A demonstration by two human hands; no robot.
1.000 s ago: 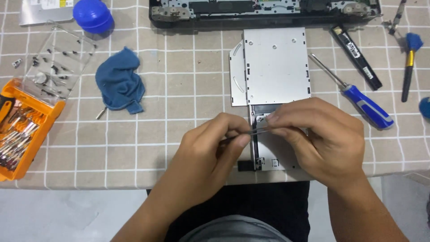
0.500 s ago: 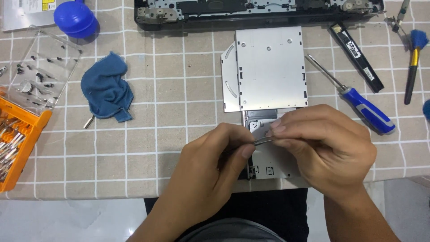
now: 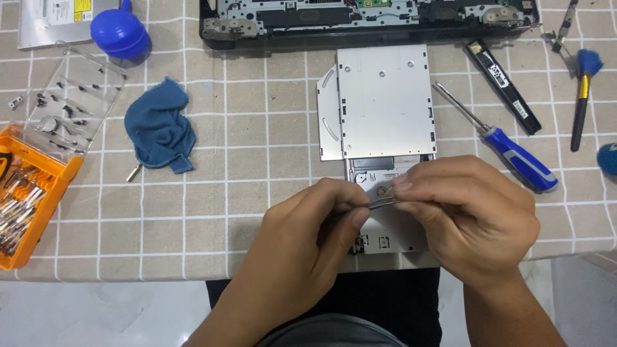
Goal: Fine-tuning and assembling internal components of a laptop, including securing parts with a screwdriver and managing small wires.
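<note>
Left hand: the left hand (image 3: pixel 308 238) was over the near part of the table, fingers curled and closed on one end of a thin metal wire (image 3: pixel 380 202).
Right hand: the right hand (image 3: pixel 466 215) was just beside the left one, its thumb and forefinger pinched on the other end of the same wire.
Wire: it was held between both hands, above the lower part of the optical drive (image 3: pixel 384 109); I could not tell if it touched the drive.
Optical drive: a flat silver box, lying on the checked tablecloth (image 3: pixel 257 128) in front of the person, its near end partly hidden under the hands.
Laptop base: the opened black laptop base (image 3: pixel 366 19) lay at the far edge, just behind the drive.
Right side: a blue-handled screwdriver (image 3: pixel 508 151), a black flat stick (image 3: pixel 502 85) and a small brush (image 3: pixel 583 96) lay there, apart from each other.
Left side: a blue cloth (image 3: pixel 157 132), a clear tray with small screws (image 3: pixel 74 103), an orange tool case (image 3: pixel 29 199) and a blue air blower (image 3: pixel 119 32).
</note>
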